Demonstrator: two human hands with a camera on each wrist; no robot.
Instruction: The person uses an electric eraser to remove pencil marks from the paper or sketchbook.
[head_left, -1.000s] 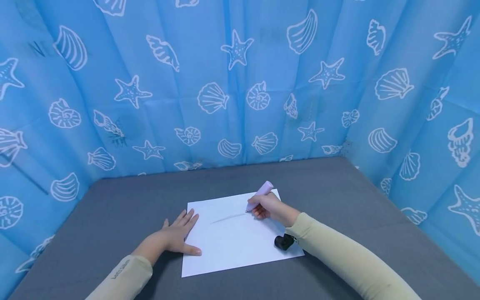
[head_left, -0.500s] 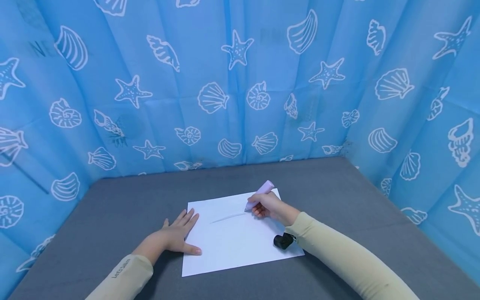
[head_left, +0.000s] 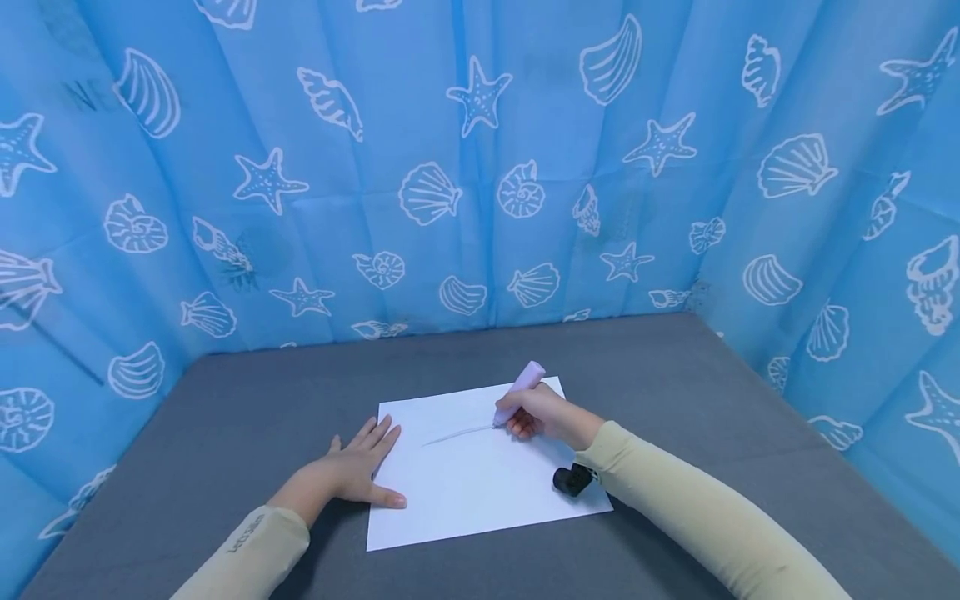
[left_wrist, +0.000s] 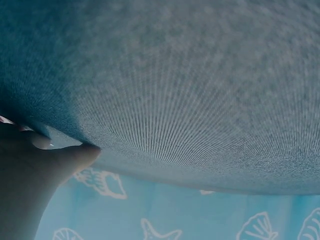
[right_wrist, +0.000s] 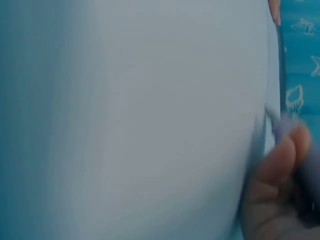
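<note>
A white sheet of paper (head_left: 465,492) lies slightly turned on the grey table, with a thin grey curved line (head_left: 457,435) across its upper half. My right hand (head_left: 538,412) pinches a thick lilac pen (head_left: 522,390), which leans to the right, its tip at the line's right end. In the right wrist view, thumb and finger close round the pen (right_wrist: 282,125) near its thin dark tip. My left hand (head_left: 360,471) rests flat with fingers spread over the sheet's left edge, thumb on the paper; the left wrist view shows this hand (left_wrist: 40,160) at its left side.
The grey cloth-covered table (head_left: 300,400) runs back to a blue curtain (head_left: 420,117) with white shells and starfish. A small black camera (head_left: 572,480) on my right wrist hangs over the sheet's lower right part. Pale sleeves (head_left: 697,508) cover both forearms.
The pen tip shifts only a little around the line's right end. My left hand keeps its place on the sheet. The whole head view has moved slightly.
</note>
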